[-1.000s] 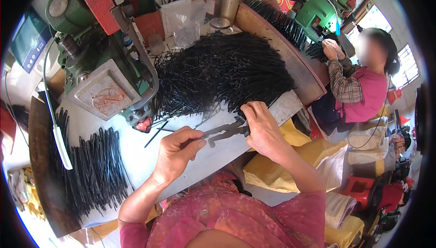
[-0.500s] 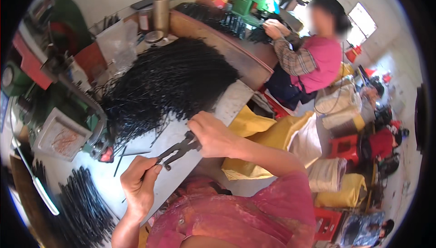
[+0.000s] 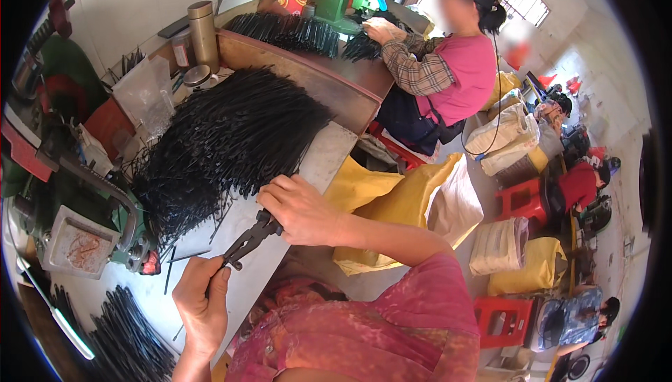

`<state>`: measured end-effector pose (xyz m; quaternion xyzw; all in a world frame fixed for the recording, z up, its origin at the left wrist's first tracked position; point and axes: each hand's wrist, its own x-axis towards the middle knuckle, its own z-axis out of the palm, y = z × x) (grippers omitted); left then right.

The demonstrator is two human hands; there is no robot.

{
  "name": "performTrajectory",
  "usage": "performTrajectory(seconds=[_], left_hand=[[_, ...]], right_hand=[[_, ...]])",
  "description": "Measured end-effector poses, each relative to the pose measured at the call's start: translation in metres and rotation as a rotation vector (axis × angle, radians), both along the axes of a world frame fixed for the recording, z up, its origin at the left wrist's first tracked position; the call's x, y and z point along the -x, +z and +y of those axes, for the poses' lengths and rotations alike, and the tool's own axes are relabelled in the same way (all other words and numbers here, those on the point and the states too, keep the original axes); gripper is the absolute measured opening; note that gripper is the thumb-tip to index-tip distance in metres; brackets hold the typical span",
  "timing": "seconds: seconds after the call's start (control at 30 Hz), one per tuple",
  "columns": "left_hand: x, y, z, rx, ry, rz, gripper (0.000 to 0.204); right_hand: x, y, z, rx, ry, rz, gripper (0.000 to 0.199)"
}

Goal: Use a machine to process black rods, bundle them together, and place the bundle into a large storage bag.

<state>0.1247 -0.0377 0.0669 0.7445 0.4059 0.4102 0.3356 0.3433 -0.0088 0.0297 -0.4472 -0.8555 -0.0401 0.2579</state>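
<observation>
A black two-armed tool shaped like pliers spans the gap between my hands, above the front edge of the pale worktop. My right hand is closed round its wider end. Thumb and fingers of my left hand pinch the tip of one arm; the other arm ends in a small round knob beside them. Whether a thin strip is also in the left fingers I cannot make out. Just beyond lies a big heap of thin black strips, with a few loose ones on the worktop.
A green machine with a grey tray stands at the left. More black strips lie at the near left. Behind the heap are a wooden partition and a metal flask. Yellow sacks stand right; a co-worker sits beyond.
The view has turned, so the scene sits further left and higher in the picture. Both hands keep hold of the plier-like tool in much the same pose.
</observation>
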Motion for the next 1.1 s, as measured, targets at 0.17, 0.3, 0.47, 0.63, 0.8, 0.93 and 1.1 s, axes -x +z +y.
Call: performTrajectory(seconds=[0.17, 0.3, 0.47, 0.63, 0.8, 0.93, 1.1], left_hand=[[-0.002, -0.005, 0.002, -0.077, 0.024, 0.081, 0.012], [-0.006, -0.012, 0.008, -0.257, 0.072, 0.191, 0.015], [-0.003, -0.031, 0.021, -0.447, 0.181, 0.389, 0.015], [0.016, -0.033, 0.039, -0.360, 0.291, 0.335, 0.016], [0.005, -0.026, 0.037, -0.093, 0.105, 0.183, 0.019], [0.007, -0.024, 0.038, 0.302, 0.113, -0.022, 0.017], [0.008, -0.014, 0.040, 0.643, 0.068, -0.213, 0.011]], right_hand=[[0.002, -0.003, -0.008, 0.264, -0.068, 0.122, 0.054], [0.000, -0.002, -0.010, 0.179, -0.076, 0.055, 0.056], [-0.003, -0.007, -0.017, 0.089, -0.138, -0.188, 0.049], [-0.005, -0.015, -0.041, 0.207, 0.074, -0.114, 0.036], [-0.019, -0.022, -0.037, 0.446, -0.046, -0.261, 0.017], [-0.029, -0.028, -0.015, 0.414, -0.153, -0.260, 0.021], [-0.019, -0.029, -0.002, 0.419, -0.151, -0.283, 0.025]])
